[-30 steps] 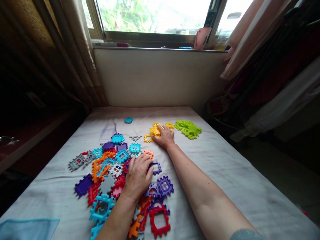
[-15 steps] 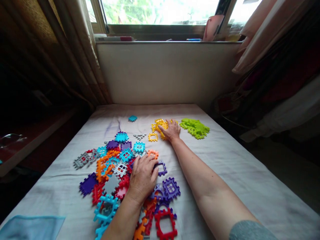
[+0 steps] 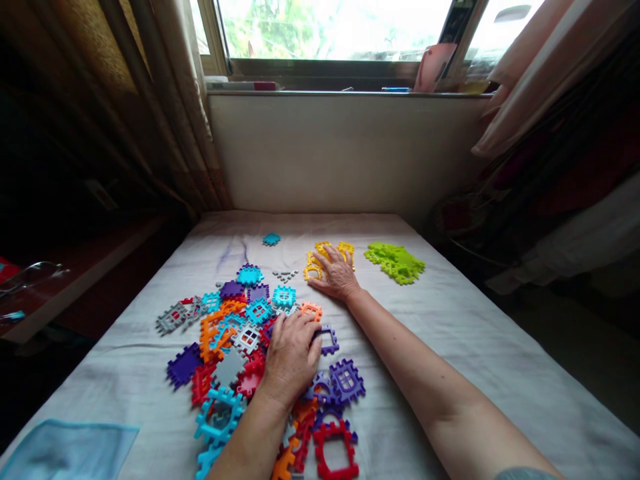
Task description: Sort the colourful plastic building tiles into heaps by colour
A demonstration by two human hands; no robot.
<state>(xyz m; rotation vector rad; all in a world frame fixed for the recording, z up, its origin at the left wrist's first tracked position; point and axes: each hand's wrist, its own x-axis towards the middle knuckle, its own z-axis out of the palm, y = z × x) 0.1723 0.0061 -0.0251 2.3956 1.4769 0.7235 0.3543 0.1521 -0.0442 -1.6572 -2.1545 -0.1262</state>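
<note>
My right hand (image 3: 337, 273) lies over a small group of yellow interlocking plastic tiles (image 3: 346, 248), its fingers spread on them. One yellow frame tile pokes out at the thumb side. My left hand (image 3: 293, 353) rests palm down on the mixed pile, with fingers stretched and slightly bent; what lies under the palm is hidden. Around it are an orange frame tile (image 3: 312, 310), a purple window tile (image 3: 347, 381), a white window tile (image 3: 247, 337), a grey tile (image 3: 229, 367) and a red frame tile (image 3: 336, 452).
A heap of lime green tiles (image 3: 396, 262) lies to the right of the yellow ones. A lone blue tile (image 3: 271, 239) sits at the back. Light blue cloth (image 3: 70, 450) covers the near left corner of the bed sheet (image 3: 480, 373). A pink cup (image 3: 434, 68) stands on the windowsill.
My right hand has shifted left across the yellow tiles, drawing the nearer frame tile back toward the group. My left hand stays on the pile. The view has tilted slightly.
</note>
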